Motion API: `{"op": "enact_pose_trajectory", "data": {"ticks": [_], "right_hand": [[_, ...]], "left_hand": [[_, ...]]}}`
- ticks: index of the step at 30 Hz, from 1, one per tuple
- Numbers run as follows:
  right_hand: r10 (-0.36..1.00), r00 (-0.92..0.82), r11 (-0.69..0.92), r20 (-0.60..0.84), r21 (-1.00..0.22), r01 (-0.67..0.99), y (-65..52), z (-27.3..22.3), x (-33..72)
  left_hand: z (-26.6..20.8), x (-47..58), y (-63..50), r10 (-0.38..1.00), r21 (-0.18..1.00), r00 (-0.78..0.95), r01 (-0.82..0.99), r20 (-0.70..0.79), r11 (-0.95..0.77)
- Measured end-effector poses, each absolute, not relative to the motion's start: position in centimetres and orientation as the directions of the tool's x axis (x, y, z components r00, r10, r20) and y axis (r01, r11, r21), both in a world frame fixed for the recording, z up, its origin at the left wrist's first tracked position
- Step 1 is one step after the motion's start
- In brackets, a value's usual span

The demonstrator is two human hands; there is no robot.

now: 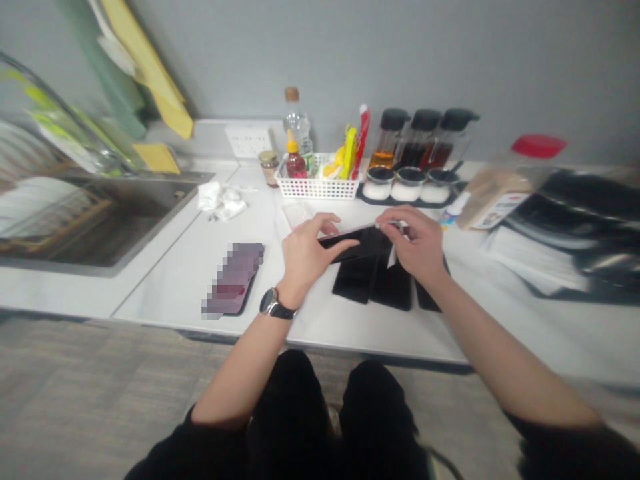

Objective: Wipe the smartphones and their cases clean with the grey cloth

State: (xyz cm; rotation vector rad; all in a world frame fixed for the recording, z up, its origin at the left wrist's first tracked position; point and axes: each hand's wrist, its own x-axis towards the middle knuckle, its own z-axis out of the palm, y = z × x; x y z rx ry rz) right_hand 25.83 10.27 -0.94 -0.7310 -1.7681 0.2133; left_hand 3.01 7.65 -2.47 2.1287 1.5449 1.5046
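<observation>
My left hand [306, 252] grips a black smartphone [357, 245] by its left end, the thumb across its dark face. The phone is held tilted above the counter. At its right end my right hand [414, 243] pinches a small white piece, perhaps a wipe [392, 257], against the phone's edge. Below the hands lie several dark phones, among them a left one [351, 280], a middle one [393, 287] and a right one [427, 297] partly hidden by my right wrist. Apart on the left lies another phone [235, 279], its screen pixelated.
Crumpled white tissues [223, 200] lie near the sink [113, 267]. Behind my hands stand a white basket [317, 189] with bottles and packets, seasoning jars [407, 185] and dark-capped bottles [420, 143]. A red-lidded jar [505, 190] and black pans [590, 220] are at right.
</observation>
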Motion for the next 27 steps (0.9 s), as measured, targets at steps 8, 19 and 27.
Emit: {"op": "enact_pose_trajectory", "data": {"ticks": [8,19,27], "right_hand": [[0.689,0.144,0.659,0.710,-0.697,0.282,12.5,-2.5,27.9],[0.406,-0.224,0.865,0.886,-0.294,0.408,8.7,-2.4,22.9],[0.321,-0.294,0.884,0.900,-0.174,0.433,8.9,-3.2,23.3]], "left_hand": [[-3.5,2.9,9.3,0.960,0.963,0.166,0.112,0.226,-0.246],[-3.6,3.8,7.3,0.722,0.488,0.162,0.636,0.673,-0.598],[-3.6,3.8,7.0,0.693,0.448,0.109,0.690,0.712,-0.569]]}}
